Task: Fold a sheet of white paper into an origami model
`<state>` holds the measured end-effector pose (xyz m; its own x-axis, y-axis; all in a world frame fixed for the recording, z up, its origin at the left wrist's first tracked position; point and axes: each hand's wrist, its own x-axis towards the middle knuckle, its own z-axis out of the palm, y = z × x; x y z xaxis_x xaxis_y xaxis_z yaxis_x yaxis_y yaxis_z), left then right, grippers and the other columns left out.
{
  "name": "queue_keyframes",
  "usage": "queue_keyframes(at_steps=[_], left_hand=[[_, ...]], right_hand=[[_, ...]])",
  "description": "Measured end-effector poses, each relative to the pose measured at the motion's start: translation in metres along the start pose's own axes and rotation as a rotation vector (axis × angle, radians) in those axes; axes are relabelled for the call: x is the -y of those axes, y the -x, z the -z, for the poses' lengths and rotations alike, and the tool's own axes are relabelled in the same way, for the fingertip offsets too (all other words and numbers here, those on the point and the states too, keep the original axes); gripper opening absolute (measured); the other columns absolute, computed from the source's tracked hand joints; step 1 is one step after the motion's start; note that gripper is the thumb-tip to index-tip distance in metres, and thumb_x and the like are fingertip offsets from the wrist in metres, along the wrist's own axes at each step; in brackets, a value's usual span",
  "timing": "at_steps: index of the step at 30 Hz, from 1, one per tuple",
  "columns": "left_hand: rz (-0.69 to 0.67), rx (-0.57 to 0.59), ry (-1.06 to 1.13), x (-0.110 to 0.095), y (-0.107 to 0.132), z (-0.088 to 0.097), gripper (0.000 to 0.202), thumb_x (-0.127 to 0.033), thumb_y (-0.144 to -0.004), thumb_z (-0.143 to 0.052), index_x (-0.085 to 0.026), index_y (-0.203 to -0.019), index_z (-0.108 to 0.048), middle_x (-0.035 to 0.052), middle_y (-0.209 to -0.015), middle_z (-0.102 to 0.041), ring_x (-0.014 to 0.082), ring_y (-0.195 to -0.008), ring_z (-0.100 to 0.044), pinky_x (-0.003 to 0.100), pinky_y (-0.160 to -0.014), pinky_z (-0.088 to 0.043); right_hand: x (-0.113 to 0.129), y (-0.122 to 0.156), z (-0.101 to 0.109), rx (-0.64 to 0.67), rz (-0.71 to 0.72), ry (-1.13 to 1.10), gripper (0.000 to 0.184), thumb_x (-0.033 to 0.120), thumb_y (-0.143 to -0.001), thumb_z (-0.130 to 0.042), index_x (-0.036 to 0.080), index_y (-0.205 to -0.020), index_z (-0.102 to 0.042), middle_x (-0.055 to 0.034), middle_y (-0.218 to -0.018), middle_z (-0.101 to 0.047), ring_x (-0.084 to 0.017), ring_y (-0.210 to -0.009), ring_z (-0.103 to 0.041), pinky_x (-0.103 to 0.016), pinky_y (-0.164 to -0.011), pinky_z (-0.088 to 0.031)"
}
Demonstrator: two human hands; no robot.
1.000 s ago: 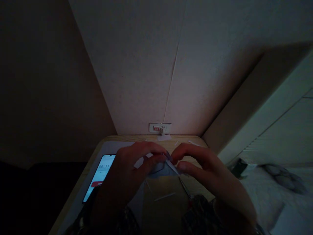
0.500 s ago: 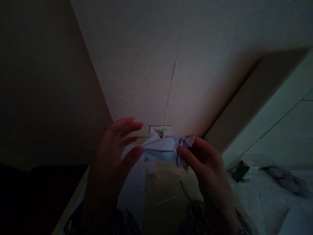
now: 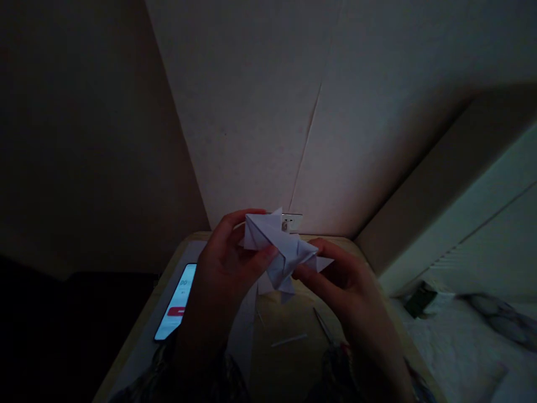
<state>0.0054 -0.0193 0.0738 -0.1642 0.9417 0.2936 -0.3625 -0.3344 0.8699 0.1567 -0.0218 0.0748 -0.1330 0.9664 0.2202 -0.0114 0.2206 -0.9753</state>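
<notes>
I hold a white folded paper figure [image 3: 282, 251] with several pointed flaps above a small wooden table [image 3: 289, 322]. My left hand [image 3: 226, 266] grips its upper left part, thumb pressed on the front and fingers curled behind. At its lower right end my right hand [image 3: 342, 282] pinches it between thumb and fingers. Both hands are closed on the paper. The room is dim.
A lit phone [image 3: 176, 302] lies on the table's left side. Scissors [image 3: 325, 330] and thin paper strips [image 3: 288, 340] lie on the tabletop under my hands. A wall socket [image 3: 292, 222] sits behind the paper. A bed with a dark object [image 3: 420, 299] is at the right.
The paper has turned from level to slanting down toward the right. My left hand went from open fingers to gripping its upper end. The view shifted, showing the phone again.
</notes>
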Motion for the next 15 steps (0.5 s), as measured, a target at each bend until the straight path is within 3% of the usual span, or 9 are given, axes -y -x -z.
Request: queue_keyframes(at_steps=[3, 8, 11, 15], left_hand=[[0.028, 0.042, 0.010, 0.003, -0.001, 0.003, 0.036, -0.014, -0.070, -0.084, -0.025, -0.101, -0.069, -0.0043, -0.093, -0.077, 0.0143, -0.080, -0.074, 0.018, -0.064, -0.059], [0.115, 0.027, 0.128, 0.007, 0.001, 0.001, 0.059, -0.012, -0.062, -0.088, -0.025, -0.112, -0.061, -0.0015, -0.103, -0.074, 0.0162, -0.083, -0.074, 0.025, -0.074, -0.061], [0.161, 0.034, 0.167, 0.007, 0.004, -0.004, 0.064, -0.012, -0.060, -0.089, -0.023, -0.114, -0.058, -0.0013, -0.097, -0.074, 0.0177, -0.090, -0.073, 0.028, -0.080, -0.060], [0.212, 0.046, 0.171, 0.001, 0.009, -0.011, 0.061, -0.006, -0.059, -0.086, -0.025, -0.108, -0.056, -0.0031, -0.089, -0.075, 0.0202, -0.087, -0.074, 0.030, -0.073, -0.061]], right_hand=[[0.000, 0.002, -0.001, -0.002, 0.048, 0.032, 0.008, 0.025, -0.076, -0.076, 0.024, -0.073, -0.068, 0.0045, -0.071, -0.067, -0.014, -0.074, -0.063, -0.023, -0.069, -0.049], [-0.001, 0.001, -0.004, -0.160, 0.136, 0.010, 0.007, 0.023, -0.076, -0.075, 0.025, -0.080, -0.069, 0.0041, -0.074, -0.071, -0.014, -0.071, -0.065, -0.024, -0.066, -0.051], [-0.003, 0.002, -0.005, -0.193, 0.151, 0.028, 0.006, 0.025, -0.077, -0.073, 0.024, -0.079, -0.068, 0.0026, -0.074, -0.071, -0.016, -0.070, -0.066, -0.026, -0.065, -0.053], [-0.003, 0.005, -0.007, -0.265, 0.188, 0.045, 0.005, 0.024, -0.081, -0.072, 0.026, -0.080, -0.067, 0.0029, -0.078, -0.073, -0.016, -0.073, -0.067, -0.025, -0.066, -0.053]])
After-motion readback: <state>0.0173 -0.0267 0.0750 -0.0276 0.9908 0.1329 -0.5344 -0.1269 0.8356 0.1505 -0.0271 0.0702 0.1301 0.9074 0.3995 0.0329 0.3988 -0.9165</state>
